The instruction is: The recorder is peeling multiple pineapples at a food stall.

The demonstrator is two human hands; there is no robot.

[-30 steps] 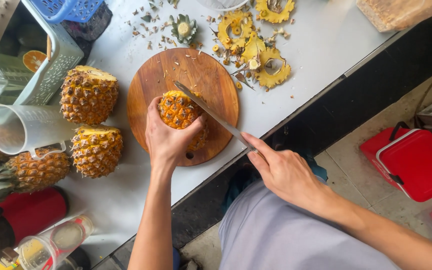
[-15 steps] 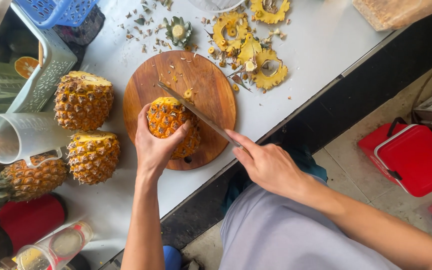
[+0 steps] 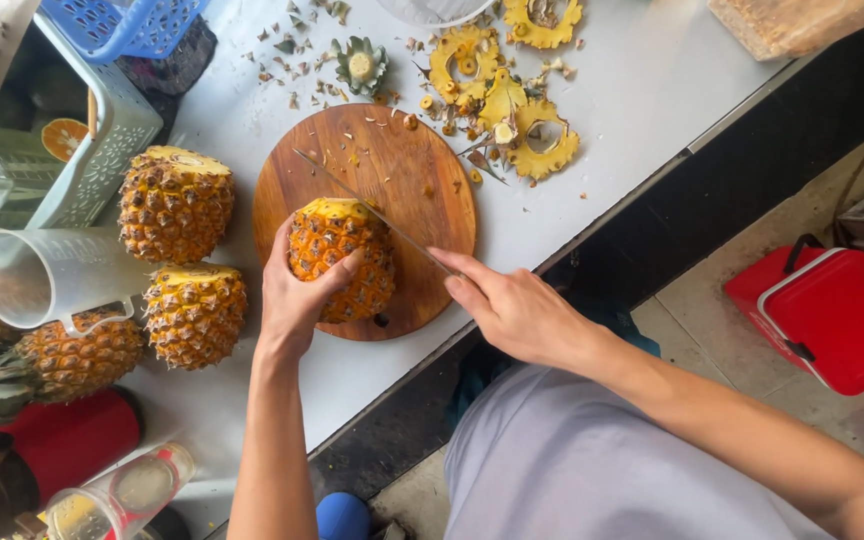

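Wooden board (image 3: 422, 180); left hand (image 3: 297, 295) fingers grasping pineapple (image 3: 344, 255); right hand (image 3: 517, 310) clenched on knife (image 3: 372, 210)

Pineapple (image 3: 344, 258) set on cutting board (image 3: 407, 180); two trimmed pineapples (image 3: 174, 203) left of board; peel rings (image 3: 512, 100) placed behind it.

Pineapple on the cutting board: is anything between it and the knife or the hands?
Nothing visible. The left hand already grips the pineapple on the round cutting board. The right hand holds the knife, its blade laid against the fruit's far side. Two trimmed pineapples sit apart, left of the board.
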